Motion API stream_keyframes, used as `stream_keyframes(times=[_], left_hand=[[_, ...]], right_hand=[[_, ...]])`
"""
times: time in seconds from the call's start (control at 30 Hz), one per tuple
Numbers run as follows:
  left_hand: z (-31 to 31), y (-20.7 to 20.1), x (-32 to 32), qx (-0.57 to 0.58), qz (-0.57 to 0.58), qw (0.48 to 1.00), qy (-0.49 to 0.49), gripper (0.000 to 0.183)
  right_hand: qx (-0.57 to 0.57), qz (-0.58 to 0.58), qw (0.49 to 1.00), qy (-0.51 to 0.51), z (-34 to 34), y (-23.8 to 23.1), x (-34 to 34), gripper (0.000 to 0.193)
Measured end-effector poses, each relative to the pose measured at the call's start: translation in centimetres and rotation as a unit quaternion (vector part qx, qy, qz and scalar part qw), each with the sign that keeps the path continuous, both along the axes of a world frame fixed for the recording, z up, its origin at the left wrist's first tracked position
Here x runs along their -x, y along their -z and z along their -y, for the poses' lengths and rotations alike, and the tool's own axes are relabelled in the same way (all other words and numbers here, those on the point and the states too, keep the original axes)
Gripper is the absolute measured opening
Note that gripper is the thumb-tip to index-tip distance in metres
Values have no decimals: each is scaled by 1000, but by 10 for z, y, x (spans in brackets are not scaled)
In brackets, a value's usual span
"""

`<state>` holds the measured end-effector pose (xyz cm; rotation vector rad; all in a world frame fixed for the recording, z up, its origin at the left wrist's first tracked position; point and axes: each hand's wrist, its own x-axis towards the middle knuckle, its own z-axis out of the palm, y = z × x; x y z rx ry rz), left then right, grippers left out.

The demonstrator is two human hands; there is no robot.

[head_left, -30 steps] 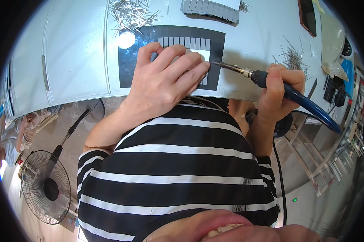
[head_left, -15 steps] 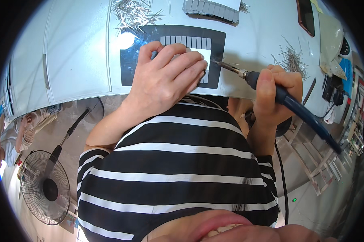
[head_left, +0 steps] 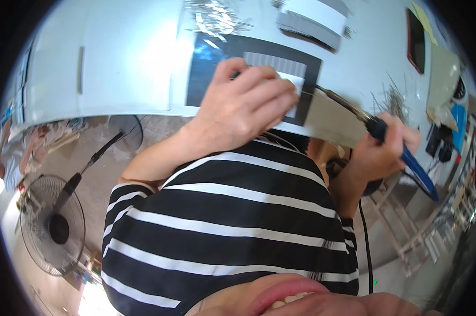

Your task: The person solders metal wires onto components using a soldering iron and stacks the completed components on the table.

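Observation:
My left hand (head_left: 251, 102) rests on a dark rectangular mat (head_left: 209, 79), its fingers curled and pressed together over a white card (head_left: 296, 83). Its fingertips are partly hidden, so what they pinch cannot be made out. Along the card's far side runs a row of narrow grey strips (head_left: 275, 63). My right hand (head_left: 388, 145) is closed around the handle of a soldering iron (head_left: 354, 108). The iron's thin tip points left, close to the mat's right edge and a short way from my left fingertips.
Loose thin metal wires (head_left: 214, 18) lie in a heap beyond the mat. More wires (head_left: 395, 102) lie near my right hand. A stack of grey strips (head_left: 309, 31) stands at the back, a phone (head_left: 416, 42) at the far right. A fan (head_left: 53, 226) stands at lower left.
The whole view has shifted, so the table things appear farther right. My right hand and the iron have drawn slightly right, the tip now at the mat's edge. My left hand stays on the card.

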<state>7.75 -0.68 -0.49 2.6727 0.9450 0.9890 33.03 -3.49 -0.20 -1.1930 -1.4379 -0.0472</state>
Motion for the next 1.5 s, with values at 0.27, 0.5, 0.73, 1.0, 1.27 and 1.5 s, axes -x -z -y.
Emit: stream_keyframes(times=[0.27, 0.5, 0.73, 1.0, 1.27, 1.5], left_hand=[[-14, -5, 80, -60, -86, 981, -160, 26], [-20, -3, 85, -15, -140, 983, -121, 33], [24, -1, 74, 47, -128, 983, -125, 45], [26, 13, 64, 2, -108, 980, -168, 47], [28, 17, 69, -20, -99, 981, -165, 46], [25, 15, 63, -29, -96, 981, -167, 42]], right_hand=[[147, 7, 985, 93, 10, -17, 21, 17], [148, -242, 956, -78, 8, -25, 43, 15], [168, -303, 938, -31, 10, -23, 65, 14], [175, -313, 926, -118, 6, -25, 87, 20], [199, -251, 941, -106, 8, -21, 86, 21], [212, -256, 938, -103, 4, -22, 89, 22]])
